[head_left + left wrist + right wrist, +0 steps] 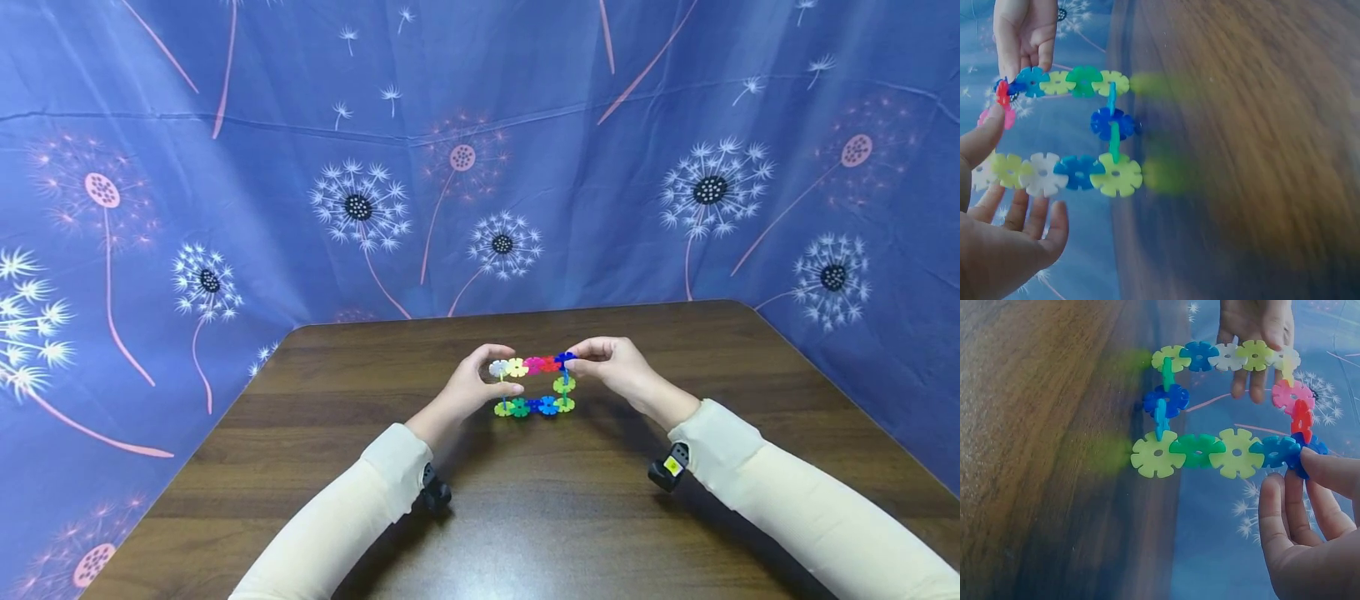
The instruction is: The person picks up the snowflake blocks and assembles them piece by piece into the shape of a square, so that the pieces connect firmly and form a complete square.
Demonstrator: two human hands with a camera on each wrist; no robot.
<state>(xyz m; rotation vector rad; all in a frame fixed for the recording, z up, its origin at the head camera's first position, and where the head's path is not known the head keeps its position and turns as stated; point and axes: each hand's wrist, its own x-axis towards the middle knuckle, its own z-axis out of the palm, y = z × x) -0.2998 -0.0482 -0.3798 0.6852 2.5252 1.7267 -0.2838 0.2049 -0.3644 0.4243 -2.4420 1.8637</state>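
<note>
A frame of flower-shaped interlocking plastic discs (533,366) stands upright at the table's middle, its lower corners at the tabletop. White, yellow, pink, red and dark blue discs make its top side. Along the bottom run green, blue and yellow-green discs (520,407). My left hand (467,385) holds the upper left corner, thumb on one side of the white and yellow discs and fingers on the other. At the upper right corner my right hand (618,369) pinches a dark blue disc (1298,464) between thumb and fingers. Side chains (1079,172) join top and bottom.
The brown wooden table (525,508) extends all around the frame. Behind it and at both sides hangs a blue cloth (570,167) printed with dandelions. Black wrist cameras sit below both sleeves, the right one (667,468) close above the tabletop.
</note>
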